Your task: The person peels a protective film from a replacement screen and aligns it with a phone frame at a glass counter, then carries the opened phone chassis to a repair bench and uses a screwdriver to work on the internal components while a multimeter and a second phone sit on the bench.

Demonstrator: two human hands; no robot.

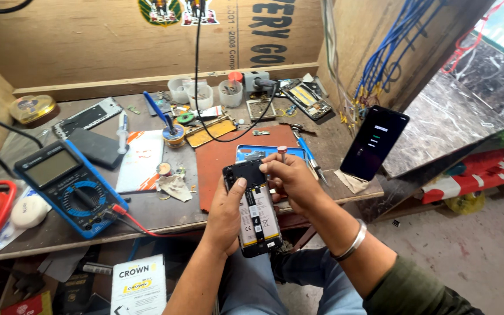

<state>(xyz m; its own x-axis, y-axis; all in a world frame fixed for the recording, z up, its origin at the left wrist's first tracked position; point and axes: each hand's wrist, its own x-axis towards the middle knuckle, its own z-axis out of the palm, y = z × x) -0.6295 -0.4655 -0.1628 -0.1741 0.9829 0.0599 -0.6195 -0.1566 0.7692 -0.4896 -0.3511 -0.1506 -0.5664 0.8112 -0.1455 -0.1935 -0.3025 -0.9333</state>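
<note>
Left hand: the left hand (227,213) is closed around an opened phone (256,204), thumb laid over its upper left edge; the phone is held face down over the lap, just below the desk (164,213) edge, at lower centre of the frame.
Right hand: the right hand (290,178) is pinched shut on a small screwdriver (282,155), its rounded cap showing above the fingers, the tip set down at the phone's upper right part.
Phone: the back cover is off; a battery with labels and a dark upper cover plate are exposed.
Step in hand: it is judged that a screw at the phone's top end is being worked with the screwdriver; the screw itself is hidden by the fingers.
Next move: a steady, upright driver and a firm hold on the phone are called for, so that the tip is kept in the screw head and the small screw is not dropped.
Centre of frame: a red-brown mat (228,154) with a blue phone frame (269,153) lies just behind the hands.
Left of frame: a blue multimeter (68,186) is laid on the desk.
Right of frame: a lit phone (374,143) is propped upright against the wall.
</note>
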